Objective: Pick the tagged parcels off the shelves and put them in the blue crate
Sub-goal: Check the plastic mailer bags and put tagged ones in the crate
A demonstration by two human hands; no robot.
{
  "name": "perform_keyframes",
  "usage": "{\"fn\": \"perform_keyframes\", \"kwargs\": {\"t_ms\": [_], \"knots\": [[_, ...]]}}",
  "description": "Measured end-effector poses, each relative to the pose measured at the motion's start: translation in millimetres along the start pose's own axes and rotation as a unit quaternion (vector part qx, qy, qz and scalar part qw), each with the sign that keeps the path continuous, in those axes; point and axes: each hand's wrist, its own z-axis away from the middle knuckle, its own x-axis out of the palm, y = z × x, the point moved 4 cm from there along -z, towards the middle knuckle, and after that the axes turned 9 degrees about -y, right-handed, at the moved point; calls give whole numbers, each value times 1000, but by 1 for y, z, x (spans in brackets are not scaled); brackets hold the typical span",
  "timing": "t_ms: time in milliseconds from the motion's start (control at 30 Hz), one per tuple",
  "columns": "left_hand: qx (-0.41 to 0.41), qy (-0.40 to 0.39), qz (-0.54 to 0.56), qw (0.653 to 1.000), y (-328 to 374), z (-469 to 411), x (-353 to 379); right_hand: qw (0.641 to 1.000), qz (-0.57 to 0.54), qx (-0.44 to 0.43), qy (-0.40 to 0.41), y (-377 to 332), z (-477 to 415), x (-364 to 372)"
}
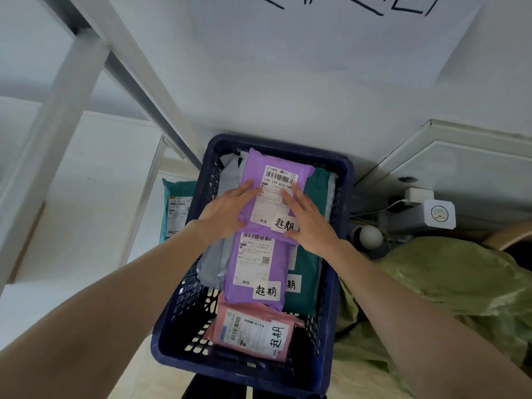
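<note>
The blue crate [339, 254] sits low in the middle of the view, and both hands rest on a purple parcel [276, 197] lying at its 12 o'clock end. The left hand [227, 211] presses the parcel's 9 o'clock edge with straight, spread fingers. The right hand [311, 223] lies flat over the shipping label at the 3 o'clock side. Neither hand is curled round the parcel. Each thumb meets the near edge, perhaps hooking under it, though that is hard to make out.

A white handwritten tag [285, 223] is stuck at the parcel's 6 o'clock corner. The parcel overlaps a second purple parcel [256, 269] in the crate's middle, which in turn overlaps a pink parcel [253, 332] at the 6 o'clock end. A teal parcel [311, 269] lies along the 3 o'clock side and a grey parcel [213, 260] along the 9 o'clock side.

Outside the crate, at 9 o'clock, another teal parcel [175, 208] stands on the white shelf [57, 139]. At 3 to 4 o'clock lies a green sack [446, 283].
</note>
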Motion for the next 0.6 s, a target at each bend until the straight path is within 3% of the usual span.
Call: {"fn": "perform_keyframes", "kwargs": {"t_ms": [267, 600], "knots": [[7, 37, 53, 998, 17, 31, -8, 997, -58, 10, 42, -10, 30, -13], [64, 145, 96, 983, 43, 111, -12, 980, -106, 39, 166, -60, 118, -10]]}}
